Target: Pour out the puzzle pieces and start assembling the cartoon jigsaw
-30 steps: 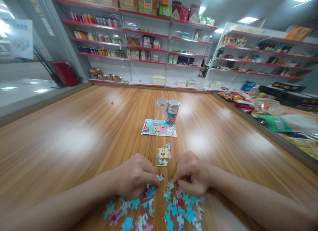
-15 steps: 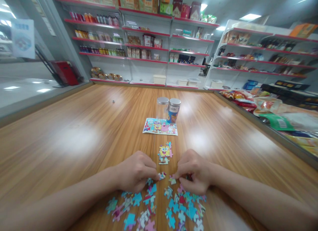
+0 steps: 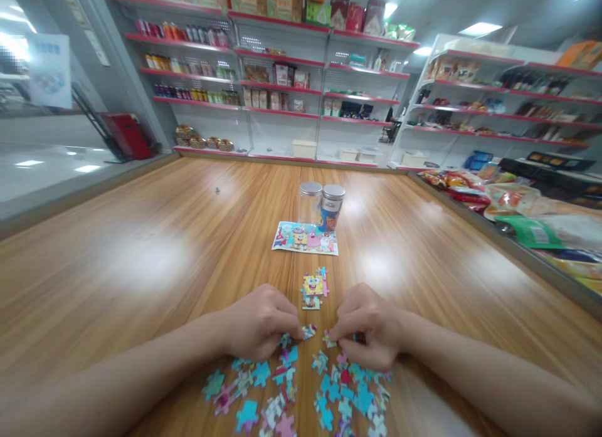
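Observation:
My left hand (image 3: 263, 321) is closed, its fingertips on a small jigsaw piece (image 3: 309, 331) with a multicoloured print. Opposite it, my right hand (image 3: 367, 324) is curled, with the index fingertip on another jigsaw piece (image 3: 329, 340), which it partly covers. Just beyond both hands lies a partly joined jigsaw section (image 3: 313, 285) showing a yellow cartoon face. Loose jigsaw pieces (image 3: 247, 415), mostly blue and pink, are scattered below the left hand. More loose pieces (image 3: 363, 396) spread below the right one. A printed picture sheet (image 3: 305, 244) with the same cartoon figure lies farther back.
Behind the sheet stand a clear jar (image 3: 309, 205) and a labelled can (image 3: 332, 208), side by side, both with silver lids. Packaged goods (image 3: 531, 230) line the right side of the wooden table (image 3: 155, 268). Stocked shelves (image 3: 282, 111) rise beyond its far edge.
The right index fingertip has shifted slightly left and covers more of its jigsaw piece. My left hand holds nearly the same place. The whole view has moved a little.

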Motion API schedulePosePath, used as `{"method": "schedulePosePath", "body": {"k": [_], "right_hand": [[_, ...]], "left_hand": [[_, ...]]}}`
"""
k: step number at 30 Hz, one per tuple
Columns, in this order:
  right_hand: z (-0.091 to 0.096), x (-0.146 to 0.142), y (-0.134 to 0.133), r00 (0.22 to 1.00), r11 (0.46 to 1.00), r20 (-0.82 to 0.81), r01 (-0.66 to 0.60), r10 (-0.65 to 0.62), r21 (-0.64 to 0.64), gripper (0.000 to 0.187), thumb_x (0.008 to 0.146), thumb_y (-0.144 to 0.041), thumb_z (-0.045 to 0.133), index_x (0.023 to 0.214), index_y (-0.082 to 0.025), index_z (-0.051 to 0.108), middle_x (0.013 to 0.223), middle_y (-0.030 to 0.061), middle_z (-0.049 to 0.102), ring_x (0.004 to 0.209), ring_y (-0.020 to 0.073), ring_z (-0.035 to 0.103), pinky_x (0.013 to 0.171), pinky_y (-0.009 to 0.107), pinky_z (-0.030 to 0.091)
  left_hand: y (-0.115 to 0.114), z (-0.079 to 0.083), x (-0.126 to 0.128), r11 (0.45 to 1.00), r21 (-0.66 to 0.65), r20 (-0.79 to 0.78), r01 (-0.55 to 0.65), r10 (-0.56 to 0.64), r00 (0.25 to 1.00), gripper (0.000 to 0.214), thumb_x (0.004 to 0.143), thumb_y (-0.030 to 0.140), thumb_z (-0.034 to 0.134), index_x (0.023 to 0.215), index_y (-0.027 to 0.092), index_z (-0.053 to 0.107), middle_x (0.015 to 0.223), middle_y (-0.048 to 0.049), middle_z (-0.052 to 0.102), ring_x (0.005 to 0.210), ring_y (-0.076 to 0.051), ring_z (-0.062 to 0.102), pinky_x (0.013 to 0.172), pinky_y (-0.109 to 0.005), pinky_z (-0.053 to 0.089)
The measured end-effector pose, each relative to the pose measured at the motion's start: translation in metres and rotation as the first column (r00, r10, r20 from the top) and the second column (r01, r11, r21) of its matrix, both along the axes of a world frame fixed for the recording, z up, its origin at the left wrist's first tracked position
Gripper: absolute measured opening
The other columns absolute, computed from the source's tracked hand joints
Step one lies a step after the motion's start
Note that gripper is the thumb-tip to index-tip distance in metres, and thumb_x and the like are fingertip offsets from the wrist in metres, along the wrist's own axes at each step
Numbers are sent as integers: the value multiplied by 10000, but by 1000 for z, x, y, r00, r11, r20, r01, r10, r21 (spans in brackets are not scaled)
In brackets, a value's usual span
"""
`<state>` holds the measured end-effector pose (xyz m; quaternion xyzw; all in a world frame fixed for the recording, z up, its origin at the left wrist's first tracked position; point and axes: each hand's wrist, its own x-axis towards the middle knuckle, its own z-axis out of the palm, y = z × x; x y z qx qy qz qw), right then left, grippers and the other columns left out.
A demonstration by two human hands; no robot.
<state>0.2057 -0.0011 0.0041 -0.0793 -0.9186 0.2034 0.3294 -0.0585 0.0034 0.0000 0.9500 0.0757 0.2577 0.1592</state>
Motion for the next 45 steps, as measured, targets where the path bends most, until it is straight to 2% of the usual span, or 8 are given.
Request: {"method": "schedulePosePath", "body": {"k": [9,13,19,23,30,34,38,45], "right_hand": [[3,1,0,998,997,6,56,-57,44,176,726,-135,537,766,-162,706,517,-16,619,409,93,526,430,231,349],[6,0,-8,998,999,54,-29,27,42,195,771,-137,545,841,-167,724,545,-23,624,450,92,548,456,238,361],[4,-5,-13,989,998,136,-64,61,19,205,770,-133,523,831,-171,715,557,-20,638,481,99,576,462,245,360],[6,-5,-10,991,997,111,-67,70,-31,198,760,-126,502,776,-162,696,566,-1,651,475,93,571,465,223,382],[7,-3,-11,990,1000,144,-15,13,14,176,761,-133,502,753,-175,673,532,-21,618,454,101,558,454,245,363],[9,-6,-18,981,998,187,-55,47,34,243,834,-136,504,969,-179,702,606,-28,664,501,94,584,477,254,353],[11,-15,-28,956,991,292,-66,28,119,293,890,-182,513,1128,-225,678,606,-57,647,492,96,545,479,283,287],[10,-19,-33,943,983,333,-71,10,171,267,837,-185,523,1041,-223,690,580,-59,626,490,105,529,480,306,260]], "left_hand": [[-1,8,1,1000,-27,19,13,-13,1000,409,690,9,442,952,176,707,625,-24,652,518,-147,575,482,-285,376],[-2,19,-1,995,-93,48,29,-24,999,425,714,-8,426,950,178,725,614,-26,649,509,-135,567,485,-261,388],[-13,46,1,993,-100,-135,63,-76,988,449,705,-6,472,1014,188,735,677,-34,688,559,-155,599,500,-291,390],[-19,57,2,993,-94,-286,65,-89,954,414,609,-35,470,824,205,729,639,-11,689,539,-152,596,469,-292,360],[0,55,-8,958,-287,-327,-6,-92,941,566,586,-57,435,909,214,812,746,-25,780,614,-151,687,555,-228,470],[1,68,-14,930,-363,-389,-53,-99,916,628,584,-72,429,959,245,820,823,-17,803,661,-156,719,585,-209,508],[-1,79,-19,931,-355,-470,-83,-101,877,695,590,-78,430,1054,284,800,855,0,807,632,-147,712,567,-198,503],[-1,70,-13,927,-359,-498,-104,-96,862,624,608,-66,458,978,284,818,830,-8,805,611,-143,689,541,-207,456]]}}
